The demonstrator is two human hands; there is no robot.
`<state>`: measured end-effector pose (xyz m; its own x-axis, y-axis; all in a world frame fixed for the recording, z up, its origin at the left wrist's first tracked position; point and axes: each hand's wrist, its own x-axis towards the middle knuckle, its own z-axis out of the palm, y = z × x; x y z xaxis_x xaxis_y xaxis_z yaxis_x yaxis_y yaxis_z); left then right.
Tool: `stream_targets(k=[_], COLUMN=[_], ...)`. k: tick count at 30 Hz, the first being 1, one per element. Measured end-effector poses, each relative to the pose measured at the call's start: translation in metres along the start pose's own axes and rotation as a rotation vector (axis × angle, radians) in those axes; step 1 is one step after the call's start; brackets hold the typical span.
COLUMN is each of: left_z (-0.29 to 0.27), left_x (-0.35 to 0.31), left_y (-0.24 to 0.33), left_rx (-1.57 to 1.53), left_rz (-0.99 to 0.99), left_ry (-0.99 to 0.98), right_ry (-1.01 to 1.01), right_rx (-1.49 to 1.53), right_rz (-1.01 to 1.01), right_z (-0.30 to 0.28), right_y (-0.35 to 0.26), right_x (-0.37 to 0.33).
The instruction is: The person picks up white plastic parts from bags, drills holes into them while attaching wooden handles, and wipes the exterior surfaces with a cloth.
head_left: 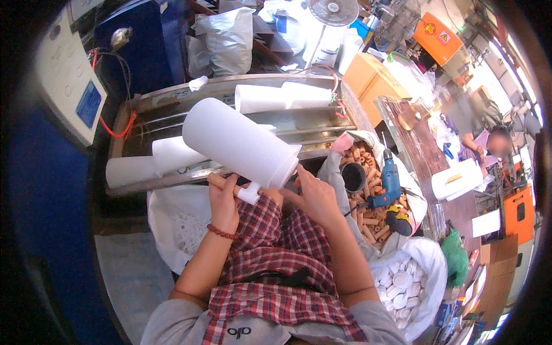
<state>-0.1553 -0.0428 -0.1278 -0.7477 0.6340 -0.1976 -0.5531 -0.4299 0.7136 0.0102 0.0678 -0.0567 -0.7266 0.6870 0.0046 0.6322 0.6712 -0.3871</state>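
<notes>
A large white tapered cylinder (230,135) is tilted in front of me over the near edge of a metal trough. My right hand (315,198) grips its narrower, ridged lower end, with thumb and fingers at the rim. My left hand (225,201), just below the cylinder, is closed around a tan tube (216,180). A short white piece (249,194) sticks out on the other side of that hand, beside the tube; whether they are joined I cannot tell.
More white cylinders (129,171) lie in the trough (190,179). To the right, a sack (328,172) of tan tubes bears a blue power drill (389,181) and a dark cup (353,176). A bag (434,253) holds white discs. Another person (489,144) sits at the far right.
</notes>
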Motion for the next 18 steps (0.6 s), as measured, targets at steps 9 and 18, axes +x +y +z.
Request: stream_targets(k=[9, 18], left_z=[0.014, -0.014], left_x=[-0.015, 0.028], left_y=[-0.001, 0.043], left_rx=[0.429, 0.636], left_rz=[0.428, -0.235], left_ry=[-0.138, -0.493], right_ry=[-0.345, -0.134], right_rx=[1.519, 1.134], right_rz=[0.3, 0.338], right_z=[0.047, -0.031], right_y=[0.004, 0.102], right_x=[-0.018, -0.088])
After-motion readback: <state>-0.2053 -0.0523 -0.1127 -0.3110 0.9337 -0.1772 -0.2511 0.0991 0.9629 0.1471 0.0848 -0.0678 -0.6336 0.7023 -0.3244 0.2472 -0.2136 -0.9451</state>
